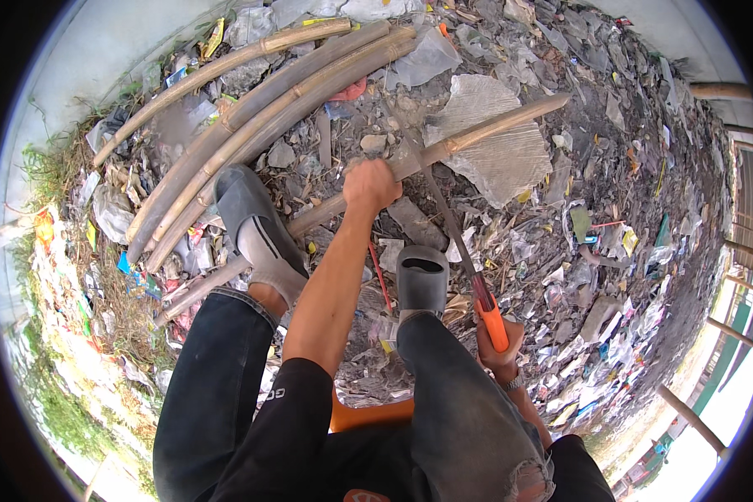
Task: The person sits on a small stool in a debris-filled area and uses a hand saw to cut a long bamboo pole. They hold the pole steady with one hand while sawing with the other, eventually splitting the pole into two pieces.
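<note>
My left hand (372,186) is closed in a fist around a bamboo pole (498,130), which slants across the ground from lower left to upper right. My right hand (510,345) grips the orange handle of a handsaw (449,219). The long, narrow blade reaches up and left from that hand and crosses the pole just right of my left fist. Whether its teeth have cut into the bamboo cannot be made out. Under the pole's right part lies a flat, jagged grey slab (498,171). Part of the pole passes behind my left boot (263,234).
Several bamboo poles (251,125) lie side by side at upper left. My right boot (422,280) is planted below the pole, near a broken brick-like block (416,222). Plastic scraps, paper and stones cover the ground. A pale wall (75,92) bounds the upper left.
</note>
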`<state>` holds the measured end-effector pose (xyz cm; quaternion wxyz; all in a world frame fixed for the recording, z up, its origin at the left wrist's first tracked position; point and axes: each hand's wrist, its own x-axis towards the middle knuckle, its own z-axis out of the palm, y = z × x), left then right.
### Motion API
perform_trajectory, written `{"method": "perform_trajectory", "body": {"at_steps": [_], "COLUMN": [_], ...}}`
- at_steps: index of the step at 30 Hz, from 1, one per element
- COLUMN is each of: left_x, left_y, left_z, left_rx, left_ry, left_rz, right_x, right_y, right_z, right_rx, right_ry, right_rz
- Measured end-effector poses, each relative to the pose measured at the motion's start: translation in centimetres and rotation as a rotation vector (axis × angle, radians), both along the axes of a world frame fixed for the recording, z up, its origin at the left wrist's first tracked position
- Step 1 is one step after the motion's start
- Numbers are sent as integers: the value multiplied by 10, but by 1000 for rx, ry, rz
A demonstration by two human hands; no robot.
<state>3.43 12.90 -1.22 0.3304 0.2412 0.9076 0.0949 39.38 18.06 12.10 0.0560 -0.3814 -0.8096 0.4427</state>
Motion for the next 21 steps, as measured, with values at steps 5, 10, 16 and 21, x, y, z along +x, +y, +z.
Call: {"method": "perform_trajectory", "body": {"at_steps": [5, 10, 16, 21], "left_x": [-18, -21, 10, 3], "left_y": [11, 4, 6, -2], "left_z": [5, 4, 4, 7], "left_rx": [4, -16, 5, -29], "left_ry": [-7, -51, -37, -84], "left_rz": [-7, 11, -17, -2], "right_x": [-118, 14, -56, -52], "right_y": [28, -5, 25, 11], "right_z": [-46, -16, -36, -36], "right_rx": [-12, 12, -41, 8], "right_ry": [214, -21, 89, 115], "right_rz": [9, -10, -13, 38]}}
